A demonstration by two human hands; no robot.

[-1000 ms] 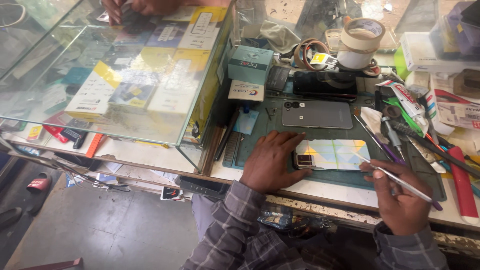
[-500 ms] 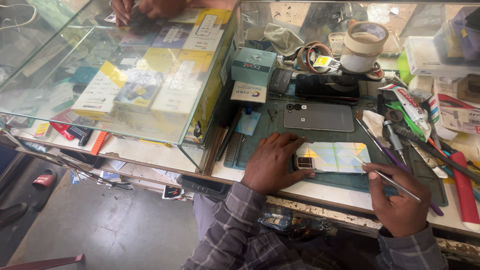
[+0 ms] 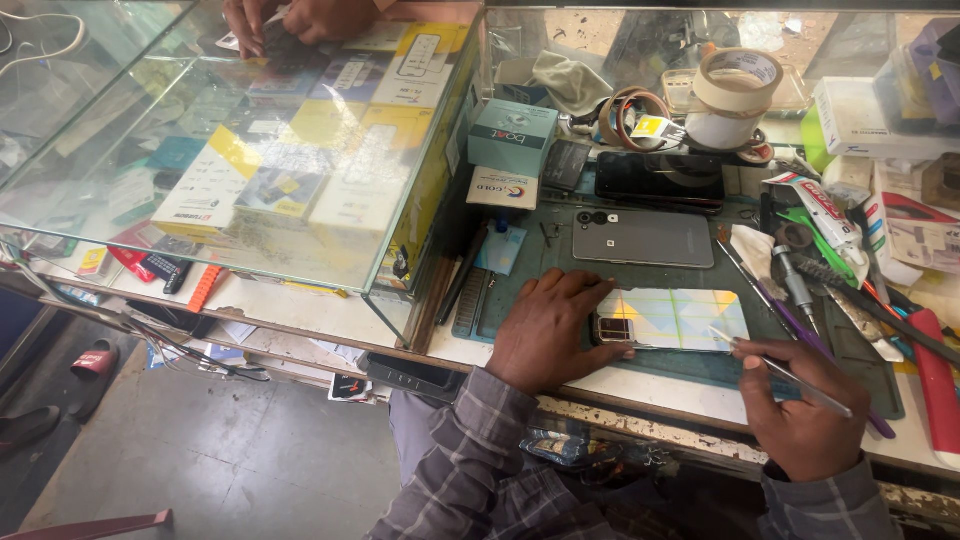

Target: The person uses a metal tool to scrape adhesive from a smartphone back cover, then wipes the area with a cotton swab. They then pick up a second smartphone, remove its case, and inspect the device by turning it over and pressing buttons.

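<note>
Both hands are down at the near edge of the bench. My left hand [image 3: 548, 330] lies flat with its fingers spread loosely over the left end of a phone with a patterned back [image 3: 672, 320], pinning it by the camera end onto the dark green work mat [image 3: 560, 268]. My right hand [image 3: 795, 405] is closed in a pinch round a thin metal tool [image 3: 775, 368], held like a pen, and the tool's tip rests at the phone's lower right corner. The phone lies face down, long side toward me, its back a pale pattern of yellow, green and blue triangles. Just beyond it on the mat lies a grey phone [image 3: 643, 237], also face down, and past that a black phone [image 3: 660, 178]. A roll of tape [image 3: 735, 95] stands near the back, beside a teal box [image 3: 512, 137]. Screwdrivers and other hand tools [image 3: 800, 280] are scattered to the right of the mat. To my left is a glass display case [image 3: 120, 215] with boxed goods inside, and another person's hands [image 3: 300, 18] rest on its far edge.
</note>
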